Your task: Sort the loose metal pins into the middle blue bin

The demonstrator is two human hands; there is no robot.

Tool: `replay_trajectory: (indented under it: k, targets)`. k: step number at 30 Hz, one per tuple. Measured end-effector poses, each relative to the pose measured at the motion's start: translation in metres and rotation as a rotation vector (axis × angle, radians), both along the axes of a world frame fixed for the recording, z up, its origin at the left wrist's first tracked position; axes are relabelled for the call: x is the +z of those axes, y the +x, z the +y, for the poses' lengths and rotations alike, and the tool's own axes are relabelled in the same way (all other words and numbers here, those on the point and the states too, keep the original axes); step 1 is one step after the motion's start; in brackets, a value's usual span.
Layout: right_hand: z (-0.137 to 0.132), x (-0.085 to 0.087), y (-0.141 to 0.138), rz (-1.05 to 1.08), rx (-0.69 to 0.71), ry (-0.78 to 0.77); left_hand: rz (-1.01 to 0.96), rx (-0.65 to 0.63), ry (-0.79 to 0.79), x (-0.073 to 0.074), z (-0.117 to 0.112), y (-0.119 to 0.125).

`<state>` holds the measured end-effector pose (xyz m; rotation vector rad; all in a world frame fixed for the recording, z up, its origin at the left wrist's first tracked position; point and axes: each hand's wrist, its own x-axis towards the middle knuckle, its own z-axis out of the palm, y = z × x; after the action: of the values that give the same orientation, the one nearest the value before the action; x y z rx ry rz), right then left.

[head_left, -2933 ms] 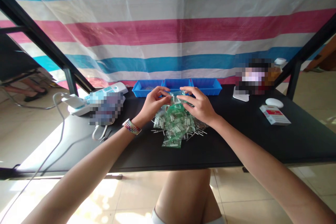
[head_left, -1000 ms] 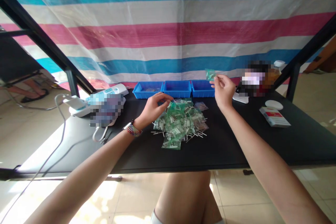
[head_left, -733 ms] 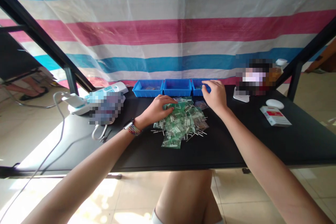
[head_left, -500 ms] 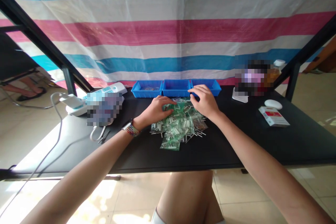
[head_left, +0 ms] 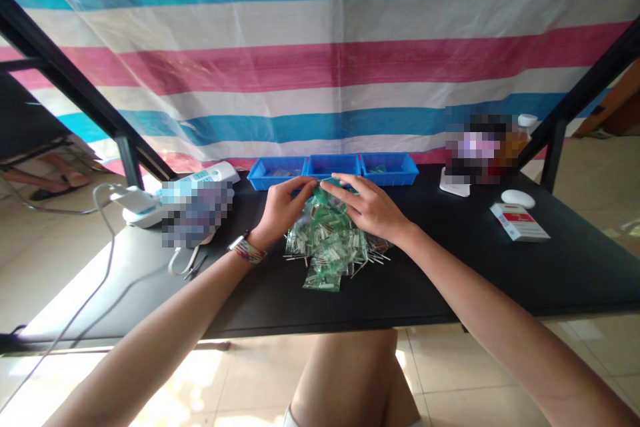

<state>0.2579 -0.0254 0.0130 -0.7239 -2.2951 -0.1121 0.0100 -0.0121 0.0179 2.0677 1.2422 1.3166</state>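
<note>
My left hand (head_left: 285,211) pinches a small green-tinted plastic bag (head_left: 328,181) between thumb and fingers, above the far end of a pile. The fingers of my right hand (head_left: 373,208) close on the bag's other side, so the hands almost meet. Much of the bag is hidden by my fingers. Below lies the pile of small clear-green bags (head_left: 327,240), with thin metal pins and pale short pieces in and among them. Just beyond my hands stand three joined blue bins: the left bin (head_left: 277,182), the middle bin (head_left: 320,163) and the right bin (head_left: 393,179).
On the left of the black table (head_left: 260,307) lie a white power strip (head_left: 220,175), a plug with a cable (head_left: 133,199) and a blurred-out object (head_left: 197,213). To the right are a small box (head_left: 520,222), a white oval object (head_left: 518,199) and a capped bottle (head_left: 526,130).
My right hand has come down and left from near the right bin to meet my left hand. Both now hold a small bag over the pile. A bag shows in the right bin.
</note>
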Motion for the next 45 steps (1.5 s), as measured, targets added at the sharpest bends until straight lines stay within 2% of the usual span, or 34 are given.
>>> replay_trajectory:
  k: [3,6,10,12,16,19,22,25,29,31,33,37,39,42,45]
  targets:
    - [-0.003,0.004,0.000,0.018,-0.034,0.051,-0.156,-0.069,-0.075,0.004,0.000,0.002]
    - [-0.007,0.010,0.001,0.060,-0.049,0.061,-0.221,-0.153,-0.163,0.009,-0.002,0.004]
    - [-0.009,0.013,-0.003,0.179,-0.034,-0.053,-0.198,-0.208,-0.209,0.011,-0.008,0.006]
    - [-0.007,0.010,-0.007,0.332,-0.043,-0.191,-0.134,-0.202,-0.119,0.009,-0.010,0.005]
    - [0.000,0.003,-0.013,0.604,-0.013,-0.584,0.117,-0.136,0.235,0.008,-0.013,0.004]
    - [0.002,0.005,-0.014,0.673,0.066,-0.806,0.311,-0.152,0.393,0.011,-0.015,0.002]
    - [-0.002,0.008,-0.015,0.638,0.107,-0.900,0.370,-0.181,0.449,0.015,-0.017,0.001]
    - [-0.006,0.009,-0.014,0.597,0.070,-0.830,0.299,-0.219,0.415,0.018,-0.018,0.002]
    - [-0.010,0.007,-0.011,0.549,0.023,-0.476,0.162,-0.175,0.221,0.016,-0.016,0.006]
    - [-0.011,0.006,-0.011,0.514,0.058,-0.404,0.123,-0.170,0.133,0.014,-0.014,0.006]
    - [-0.011,0.004,-0.015,0.557,0.092,-0.494,0.111,-0.203,0.070,0.012,-0.013,0.007]
    - [-0.008,0.002,-0.021,0.740,0.125,-0.847,0.104,-0.238,0.010,0.011,-0.014,0.007]
    - [-0.002,0.002,-0.019,0.811,0.108,-0.925,0.097,-0.232,-0.012,0.012,-0.015,0.006]
    - [0.017,0.005,-0.002,0.973,0.015,-0.910,0.091,-0.221,-0.042,0.013,-0.015,0.005]
    - [0.041,0.006,0.028,1.100,-0.138,-0.763,0.137,-0.213,-0.008,0.011,-0.012,0.003]
